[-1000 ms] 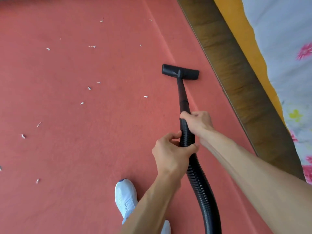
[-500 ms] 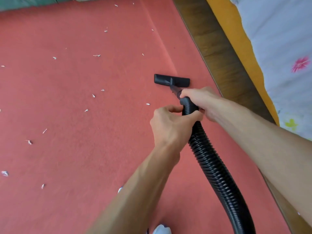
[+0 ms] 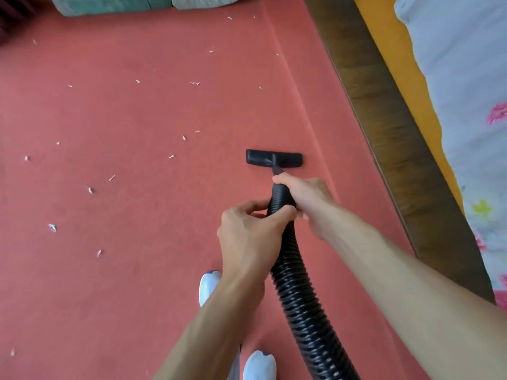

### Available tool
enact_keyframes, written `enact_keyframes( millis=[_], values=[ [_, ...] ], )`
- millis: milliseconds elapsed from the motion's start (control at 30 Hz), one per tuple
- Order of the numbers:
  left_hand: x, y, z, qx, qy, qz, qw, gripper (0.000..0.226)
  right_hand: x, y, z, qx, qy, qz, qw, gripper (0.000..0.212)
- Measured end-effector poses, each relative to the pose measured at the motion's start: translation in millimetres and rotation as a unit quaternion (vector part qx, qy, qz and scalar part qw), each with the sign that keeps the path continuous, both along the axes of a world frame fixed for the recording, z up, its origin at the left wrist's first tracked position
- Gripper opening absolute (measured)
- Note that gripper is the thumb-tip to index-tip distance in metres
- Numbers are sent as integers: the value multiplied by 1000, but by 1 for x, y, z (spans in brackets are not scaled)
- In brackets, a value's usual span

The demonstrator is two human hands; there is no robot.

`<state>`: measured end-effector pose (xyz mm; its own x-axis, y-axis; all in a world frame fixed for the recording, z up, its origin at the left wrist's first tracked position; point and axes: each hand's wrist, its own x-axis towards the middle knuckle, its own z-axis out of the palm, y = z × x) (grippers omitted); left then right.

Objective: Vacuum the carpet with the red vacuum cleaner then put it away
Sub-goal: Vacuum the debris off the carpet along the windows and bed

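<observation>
While both of your hands close round the black ribbed hose (image 3: 297,300), your fingers are clamped on it rather than spread. Your left hand (image 3: 249,234) wraps it from the left with the thumb lying across the top. Your right hand (image 3: 307,200) grips it just ahead, its fingers (image 3: 284,179) curled round the hose's front end. Whether the two hands touch each other, I cannot tell.

Just beyond your right fingertips a short stretch of tube shows, and the black floor nozzle (image 3: 274,158) sits flat on the red carpet (image 3: 137,283), its bar lying crosswise. Behind your left hand the hose runs back toward you and leaves the bottom edge of the view.

Left of your fingers, well apart from the nozzle, small white scraps (image 3: 52,227) lie scattered over the carpet. Below your left wrist are your white shoes (image 3: 209,286), one beside the forearm, the other shoe (image 3: 259,364) at the bottom edge. Right of your right hand a crease (image 3: 311,127) runs through the carpet, then come a dark wooden bed frame (image 3: 397,133), an orange strip (image 3: 392,58) and a pale flowered sheet (image 3: 466,78). Far beyond your fingers, at the top edge, lie green and pale cushions (image 3: 109,4).
</observation>
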<state>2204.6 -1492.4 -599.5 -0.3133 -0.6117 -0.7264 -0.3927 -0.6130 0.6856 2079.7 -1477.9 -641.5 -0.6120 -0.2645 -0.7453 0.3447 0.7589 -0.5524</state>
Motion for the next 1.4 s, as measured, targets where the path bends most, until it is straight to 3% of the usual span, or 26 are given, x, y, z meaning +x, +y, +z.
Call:
enact_keyframes(
  millis=[133,333,633,967,1233,1333,1400],
  values=[
    [44,38,24,18,8,17,1000,33,39,34,21,24,-10,51,998,27],
    [72,54,34,30,18,34,999,37,66,49,29,20,-16,66,998,31],
    [44,7,-21,53,33,65,996,40,48,-9,-9,-9,3,75,997,24],
    [65,-55,5,-20,88,6,996,37,50,-59,29,-19,2,64,998,23],
    [69,-90,-27,3,69,104,992,41,71,-120,-12,-34,-12,89,995,37],
    [76,-85,-22,6,86,121,989,39,81,-118,-9,-55,-13,89,994,28],
    [85,-77,-14,0,101,123,987,37,84,-114,-1,-61,-6,105,993,32]
  ],
)
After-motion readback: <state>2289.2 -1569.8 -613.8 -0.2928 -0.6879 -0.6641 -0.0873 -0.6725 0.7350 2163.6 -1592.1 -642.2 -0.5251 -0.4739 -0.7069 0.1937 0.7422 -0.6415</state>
